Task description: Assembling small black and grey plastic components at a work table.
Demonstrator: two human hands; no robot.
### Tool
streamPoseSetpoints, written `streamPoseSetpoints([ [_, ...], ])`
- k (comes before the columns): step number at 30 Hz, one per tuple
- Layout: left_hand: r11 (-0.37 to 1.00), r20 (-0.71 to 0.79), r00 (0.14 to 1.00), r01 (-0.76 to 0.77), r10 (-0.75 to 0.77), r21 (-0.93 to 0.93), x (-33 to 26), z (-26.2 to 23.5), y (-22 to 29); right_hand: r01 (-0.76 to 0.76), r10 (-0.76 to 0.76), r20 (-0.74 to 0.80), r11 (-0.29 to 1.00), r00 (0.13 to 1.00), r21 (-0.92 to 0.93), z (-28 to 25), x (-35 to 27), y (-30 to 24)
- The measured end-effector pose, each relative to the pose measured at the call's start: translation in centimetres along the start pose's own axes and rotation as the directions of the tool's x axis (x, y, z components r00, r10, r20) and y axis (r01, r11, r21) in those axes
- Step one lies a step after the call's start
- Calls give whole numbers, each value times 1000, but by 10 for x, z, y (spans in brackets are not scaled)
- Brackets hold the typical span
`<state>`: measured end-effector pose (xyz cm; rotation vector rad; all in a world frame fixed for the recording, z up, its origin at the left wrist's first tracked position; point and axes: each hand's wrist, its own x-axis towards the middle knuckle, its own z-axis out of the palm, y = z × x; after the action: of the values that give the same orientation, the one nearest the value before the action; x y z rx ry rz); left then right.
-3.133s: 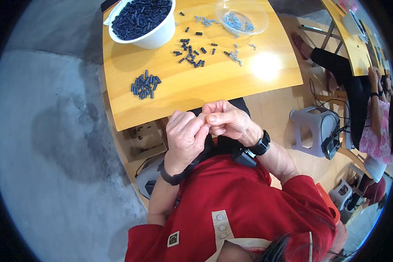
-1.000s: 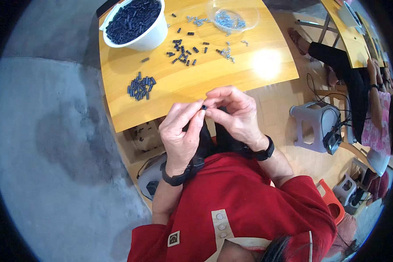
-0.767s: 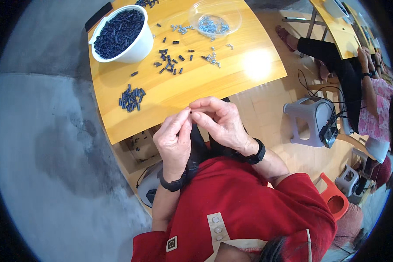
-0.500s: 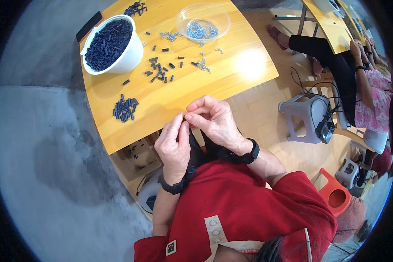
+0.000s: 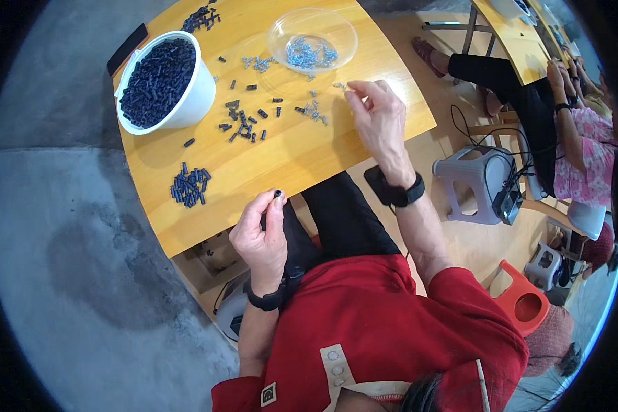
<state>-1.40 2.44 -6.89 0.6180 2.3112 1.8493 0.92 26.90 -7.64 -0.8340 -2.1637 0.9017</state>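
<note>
My left hand (image 5: 261, 237) is near the front edge of the table, thumb and forefinger pinched on a small black tube (image 5: 277, 194) with its round end showing. My right hand (image 5: 378, 117) is over the table's right part, thumb and forefinger close together beside a tiny silvery piece (image 5: 338, 86). Whether anything is between those fingertips I cannot make out. Small silvery pieces (image 5: 312, 110) lie scattered to its left. Farther back is a clear round bowl (image 5: 336, 34) holding more of them. Loose black tubes (image 5: 242, 123) are spread over the table's middle.
A white bucket (image 5: 202, 93) full of black tubes stands at the left edge, beside a dark flat object (image 5: 127, 49). Black tubes form a pile (image 5: 191, 185) at front left and another (image 5: 202, 17) at the back. A grey stool (image 5: 477, 182) and a seated person (image 5: 580, 147) are at right.
My hands have parted. The right has moved forward and right to the silvery pieces; the left has stayed near the edge, and the black tube in it now shows.
</note>
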Motion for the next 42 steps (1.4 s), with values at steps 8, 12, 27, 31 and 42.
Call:
streamPoseSetpoints([
  [8,986,19,996,91,-89,-137,2,-4,6,72,-58,58,961,997,-267,12,14,19],
  [12,975,23,995,101,-98,-197,1,-6,13,96,-92,29,968,995,-234,10,6,16],
  [27,976,43,999,-14,24,-216,-13,-22,26,-545,-155,614,328,774,771,-16,-89,-66],
  [31,984,28,998,-42,48,-171,-17,-27,33,-538,-198,606,308,770,785,-17,-95,-76],
  [42,989,62,987,-145,147,-36,-18,-32,43,-568,-221,699,444,680,693,-18,-91,-73],
])
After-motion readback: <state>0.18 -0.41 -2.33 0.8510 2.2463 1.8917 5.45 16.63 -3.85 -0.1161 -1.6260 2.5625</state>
